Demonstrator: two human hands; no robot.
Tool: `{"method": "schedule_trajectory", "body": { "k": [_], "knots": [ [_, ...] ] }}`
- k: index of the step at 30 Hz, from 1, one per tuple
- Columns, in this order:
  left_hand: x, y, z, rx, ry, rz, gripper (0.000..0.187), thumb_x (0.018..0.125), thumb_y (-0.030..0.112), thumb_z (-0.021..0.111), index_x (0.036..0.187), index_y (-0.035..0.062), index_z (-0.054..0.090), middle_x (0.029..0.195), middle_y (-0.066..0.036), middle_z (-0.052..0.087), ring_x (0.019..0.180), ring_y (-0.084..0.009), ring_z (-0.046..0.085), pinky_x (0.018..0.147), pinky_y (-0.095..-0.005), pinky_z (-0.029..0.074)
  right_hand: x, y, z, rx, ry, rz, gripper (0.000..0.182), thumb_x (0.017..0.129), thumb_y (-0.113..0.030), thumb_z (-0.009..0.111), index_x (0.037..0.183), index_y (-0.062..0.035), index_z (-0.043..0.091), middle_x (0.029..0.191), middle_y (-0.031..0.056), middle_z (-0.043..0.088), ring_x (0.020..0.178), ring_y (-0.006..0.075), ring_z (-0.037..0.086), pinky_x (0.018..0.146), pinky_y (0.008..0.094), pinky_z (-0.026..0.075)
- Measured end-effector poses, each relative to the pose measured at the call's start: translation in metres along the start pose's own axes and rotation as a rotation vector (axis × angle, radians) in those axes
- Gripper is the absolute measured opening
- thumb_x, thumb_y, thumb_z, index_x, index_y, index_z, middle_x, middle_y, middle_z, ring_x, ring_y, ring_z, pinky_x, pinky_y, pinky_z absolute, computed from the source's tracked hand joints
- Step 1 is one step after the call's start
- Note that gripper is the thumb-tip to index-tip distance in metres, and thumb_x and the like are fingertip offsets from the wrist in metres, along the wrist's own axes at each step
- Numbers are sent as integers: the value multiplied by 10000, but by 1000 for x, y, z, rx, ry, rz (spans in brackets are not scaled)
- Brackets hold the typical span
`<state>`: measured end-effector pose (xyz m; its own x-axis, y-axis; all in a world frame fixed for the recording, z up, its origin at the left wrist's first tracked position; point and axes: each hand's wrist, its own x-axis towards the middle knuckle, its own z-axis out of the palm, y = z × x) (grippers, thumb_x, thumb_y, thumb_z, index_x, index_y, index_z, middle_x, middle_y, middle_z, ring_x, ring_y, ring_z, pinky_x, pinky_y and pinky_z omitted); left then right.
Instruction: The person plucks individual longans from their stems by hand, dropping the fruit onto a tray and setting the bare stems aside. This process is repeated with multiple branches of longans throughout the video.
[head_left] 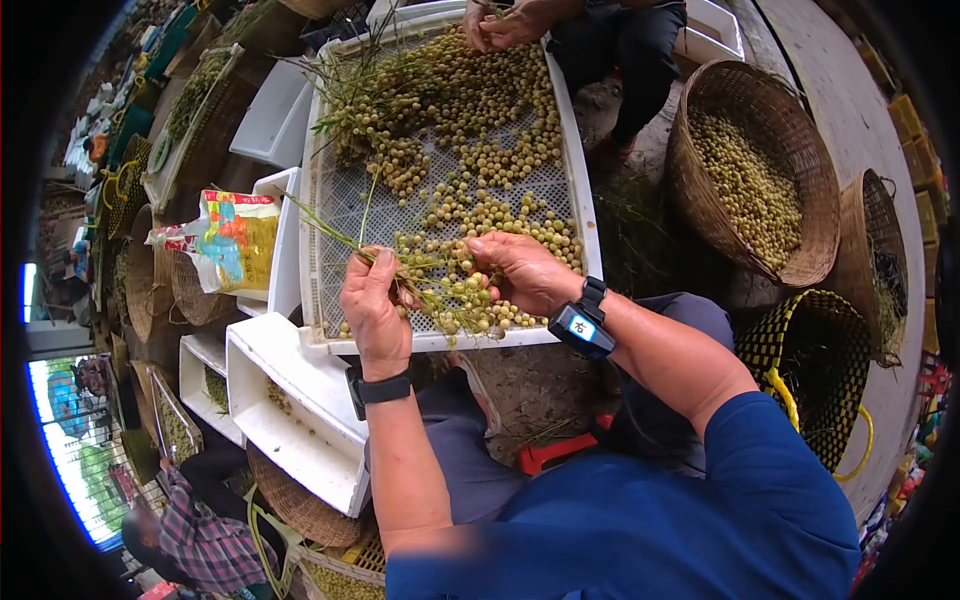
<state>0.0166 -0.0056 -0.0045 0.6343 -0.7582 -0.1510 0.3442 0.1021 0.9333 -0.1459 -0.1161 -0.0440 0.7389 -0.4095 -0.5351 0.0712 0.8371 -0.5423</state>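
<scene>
Over the near edge of a white mesh tray, my left hand is closed round the green stems of a fruit bunch. My right hand is at the bunch's right side, its fingers bent against the small round tan fruits. Whether a fruit is pinched between them is hard to tell. Loose fruits cover much of the tray, and a heap of stemmed bunches lies at its far left. Dark bands with devices are on both my wrists.
A co-worker's hands are at the tray's far edge. On the right stand a wicker basket of fruits and a black-yellow woven basket. White foam boxes and a plastic bag are on the left. Another person sits lower left.
</scene>
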Motion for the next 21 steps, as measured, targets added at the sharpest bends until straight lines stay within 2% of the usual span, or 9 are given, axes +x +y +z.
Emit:
{"method": "schedule_trajectory", "body": {
  "k": [8, 10, 11, 12, 14, 15, 16, 18, 21],
  "knots": [
    [-2, 8, -3, -91, 27, 71, 82, 963, 157, 640, 982, 84, 607, 780, 9, 587, 542, -60, 492, 457, -197, 386, 9, -5, -16, -90, 200, -38, 173, 989, -254, 626, 1000, -84, 599, 823, -9, 556, 696, 85, 554, 575, 247, 508],
    [-1, 11, -6, -100, 44, 62, 95, 964, 170, 640, 989, 86, 603, 788, 0, 591, 534, -66, 495, 455, -196, 394, 9, -13, -20, -553, 178, -147, 212, 968, -227, 629, 1077, -45, 635, 929, 38, 628, 793, 143, 611, 697, 304, 553],
    [-1, 12, -7, -139, 4, 54, 99, 964, 172, 642, 992, 87, 602, 799, -3, 594, 533, -67, 494, 455, -195, 395, 4, -19, -21, -1032, 183, -409, 292, 935, -209, 628, 1154, -17, 647, 1042, 94, 668, 905, 210, 639, 833, 358, 550],
    [-1, 13, -9, -177, -36, 46, 102, 963, 174, 643, 996, 88, 600, 810, -6, 596, 532, -69, 494, 455, -194, 397, 7, -20, -24, -1033, 177, -408, 292, 935, -209, 628, 1154, -17, 647, 1042, 94, 668, 905, 210, 639, 833, 358, 550],
    [1, 12, -13, -205, -31, 25, 104, 977, 174, 618, 1017, 82, 591, 805, -7, 577, 538, -73, 468, 470, -203, 400, 8, -21, -23, -1354, 397, -1017, 393, 886, -290, 661, 1139, 11, 662, 1073, 184, 695, 973, 309, 666, 939, 421, 503],
    [1, 11, -15, -235, -31, 1, 109, 992, 173, 593, 1039, 76, 583, 801, -8, 558, 543, -78, 442, 486, -213, 404, 2, -25, -20, -1038, 264, -759, 345, 914, -291, 643, 1090, 5, 664, 999, 133, 699, 932, 239, 668, 878, 383, 535],
    [2, 10, -17, -235, -30, 1, 109, 992, 173, 593, 1039, 76, 583, 801, -8, 558, 543, -78, 442, 486, -213, 404, -3, -28, -16, -1038, 263, -757, 345, 914, -291, 643, 1090, 5, 664, 999, 133, 699, 932, 239, 668, 878, 383, 535],
    [3, 10, -20, -268, -40, -20, 104, 996, 170, 585, 1041, 76, 583, 803, -7, 557, 549, -76, 446, 499, -214, 420, -16, -32, -6, -391, -24, -288, 270, 958, -270, 616, 1066, -27, 661, 966, 56, 675, 916, 150, 652, 838, 317, 548],
    [5, 8, -21, -287, -14, -13, 107, 993, 173, 590, 1041, 78, 585, 811, -9, 566, 552, -75, 449, 498, -215, 428, -21, -23, 6, -333, -80, -276, 257, 979, -290, 600, 1050, -46, 640, 882, 17, 656, 837, 101, 641, 798, 292, 552]
  ]
}}
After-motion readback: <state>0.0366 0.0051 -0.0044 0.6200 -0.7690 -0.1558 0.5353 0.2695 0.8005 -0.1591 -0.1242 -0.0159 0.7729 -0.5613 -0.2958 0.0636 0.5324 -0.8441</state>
